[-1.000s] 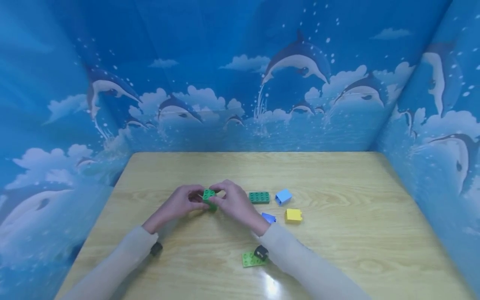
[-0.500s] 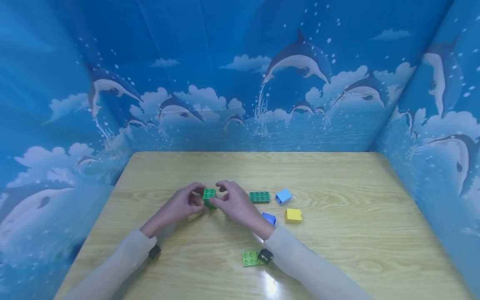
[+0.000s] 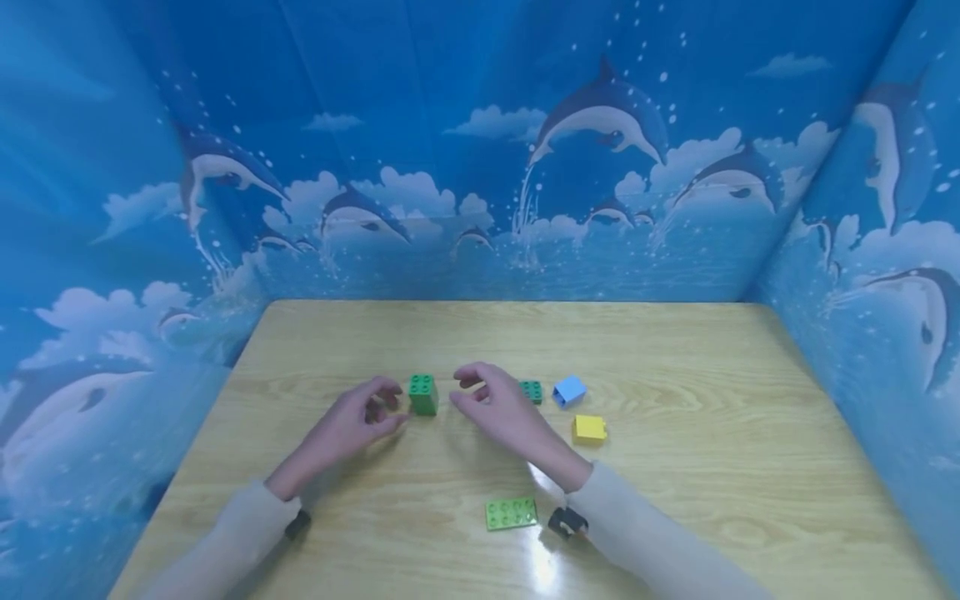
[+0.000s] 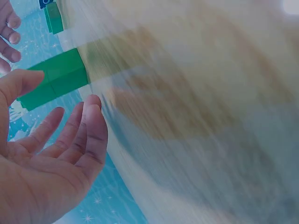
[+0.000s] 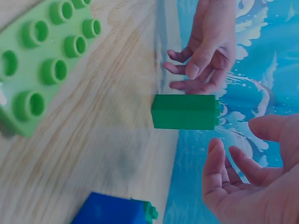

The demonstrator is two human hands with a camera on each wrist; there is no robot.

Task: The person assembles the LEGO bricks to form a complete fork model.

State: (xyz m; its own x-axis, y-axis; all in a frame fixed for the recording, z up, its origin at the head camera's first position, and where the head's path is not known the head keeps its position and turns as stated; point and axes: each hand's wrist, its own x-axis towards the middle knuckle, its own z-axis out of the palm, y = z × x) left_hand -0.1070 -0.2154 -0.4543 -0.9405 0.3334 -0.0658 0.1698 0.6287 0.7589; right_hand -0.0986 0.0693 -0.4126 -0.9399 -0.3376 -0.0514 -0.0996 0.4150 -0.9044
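A tall green block [image 3: 423,395] with studs on top stands upright on the table between my two hands. Just left of it is my left hand [image 3: 347,427], fingers loosely bent and apart from the block. My right hand [image 3: 504,413] hovers to its right, likewise holding nothing, thumb and fingers spread. Seen from the left wrist, the green block [image 4: 60,77] has a faint seam across its side. The right wrist view shows a gap between the block [image 5: 184,112] and my right fingers. Behind that hand, a dark green studded brick [image 3: 532,392] is partly hidden.
Right of my right hand lie a light blue brick [image 3: 570,391] and a yellow brick [image 3: 588,430] on its side. A light green studded plate [image 3: 512,513] lies nearer me. In the right wrist view a dark blue brick [image 5: 112,210] shows. Dolphin-print walls [image 3: 480,250] bound the wooden table.
Both hands have let go of the green block and drawn apart, the left to the left, the right to the right. The block now stands alone; the light green plate is fully uncovered.
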